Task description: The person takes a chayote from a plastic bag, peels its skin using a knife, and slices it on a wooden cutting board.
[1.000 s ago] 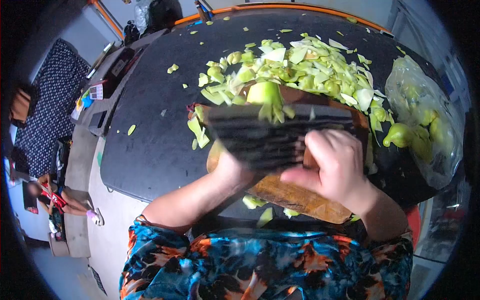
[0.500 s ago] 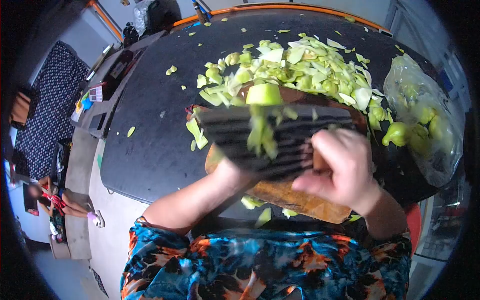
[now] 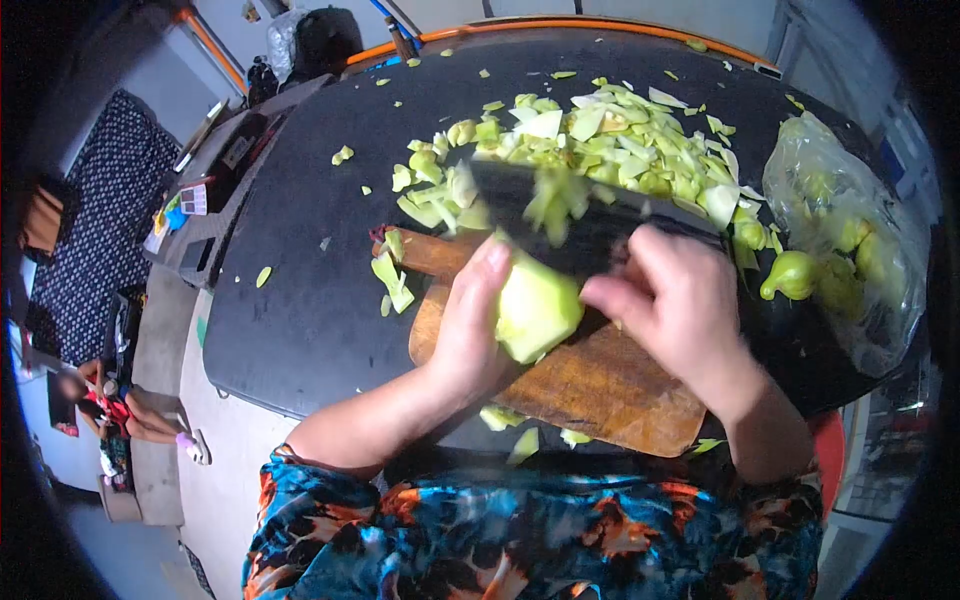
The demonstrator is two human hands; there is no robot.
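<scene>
A peeled pale-green vegetable is held by my left hand, thumb on its upper left side, above the wooden cutting board. My right hand is closed round the handle of a broad dark cleaver, its blade raised behind the vegetable. Blurred green bits show against the blade. A large heap of peelings lies past the blade. Another wooden board's handle sticks out to the left.
A clear plastic bag with green vegetables lies at the right of the black table; one vegetable is at its opening. Scattered peelings lie left and near the front edge. A seated person is at the far left.
The cleaver has moved up and away, uncovering my left hand and the vegetable. The vegetable has come nearer and lower. My right hand has shifted slightly.
</scene>
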